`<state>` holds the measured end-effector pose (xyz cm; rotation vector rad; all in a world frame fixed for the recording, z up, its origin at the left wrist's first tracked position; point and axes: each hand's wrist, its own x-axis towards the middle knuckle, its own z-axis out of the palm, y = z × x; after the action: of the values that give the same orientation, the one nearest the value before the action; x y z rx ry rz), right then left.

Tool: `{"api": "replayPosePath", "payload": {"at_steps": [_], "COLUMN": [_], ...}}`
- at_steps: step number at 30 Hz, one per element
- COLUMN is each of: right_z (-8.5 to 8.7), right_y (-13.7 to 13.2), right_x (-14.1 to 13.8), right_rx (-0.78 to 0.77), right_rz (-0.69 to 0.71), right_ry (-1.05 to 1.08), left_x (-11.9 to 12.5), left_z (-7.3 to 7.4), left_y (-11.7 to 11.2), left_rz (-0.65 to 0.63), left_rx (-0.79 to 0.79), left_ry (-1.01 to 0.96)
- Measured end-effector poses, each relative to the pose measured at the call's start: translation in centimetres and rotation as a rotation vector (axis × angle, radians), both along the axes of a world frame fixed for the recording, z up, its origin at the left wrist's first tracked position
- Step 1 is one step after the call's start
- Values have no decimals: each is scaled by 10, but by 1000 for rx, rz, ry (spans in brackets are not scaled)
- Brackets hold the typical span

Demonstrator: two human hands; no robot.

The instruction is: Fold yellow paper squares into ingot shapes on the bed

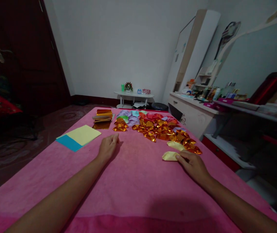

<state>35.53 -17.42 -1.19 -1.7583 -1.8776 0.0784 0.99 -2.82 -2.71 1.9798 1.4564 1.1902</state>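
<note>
My left hand (108,147) lies flat on the pink cloth (133,181), fingers stretched toward the yellow paper sheet (83,134), holding nothing. My right hand (194,165) rests on the cloth with its fingertips touching a folded yellow paper piece (169,156); a second folded yellow piece (176,145) lies just beyond it. A heap of folded gold foil pieces (165,131) spreads ahead of the right hand. A blue sheet (69,142) peeks out under the yellow sheet.
A stack of gold foil sheets (102,118) sits at the far left of the cloth, with pastel folded pieces (131,118) beside it. A white low table (133,95) stands by the wall. A cluttered desk (196,106) is at the right, a dark door (24,55) at the left.
</note>
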Motion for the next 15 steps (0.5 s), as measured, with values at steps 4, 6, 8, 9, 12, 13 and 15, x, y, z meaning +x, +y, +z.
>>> {"api": "replayPosePath", "payload": {"at_steps": [4,6,8,9,12,13,15], "right_z": [-6,-6,-6,-6,-5,-4,-3], "right_y": [12,23,31,32,32,31,34], "right_x": [12,19,24,26,22,18,7], "right_rx": [60,93,102,103,141,160,162], "right_rz": [-81,-129,-171,-188,-194,-181,-168], "right_ry": [-59,-113,-178,-207,-265,-280,-321], "left_x": [0,0,-1,-1,-1,-1,0], "left_z": [-1,-2,-3,-4,-5,-5,-5], "left_y": [1,2,3,3,4,3,3], "left_rz": [-4,-7,-8,-8,-5,-4,-5], "left_rx": [-2,-3,-4,-6,-10,-10,-10], "left_ry": [11,17,23,25,29,29,28]}}
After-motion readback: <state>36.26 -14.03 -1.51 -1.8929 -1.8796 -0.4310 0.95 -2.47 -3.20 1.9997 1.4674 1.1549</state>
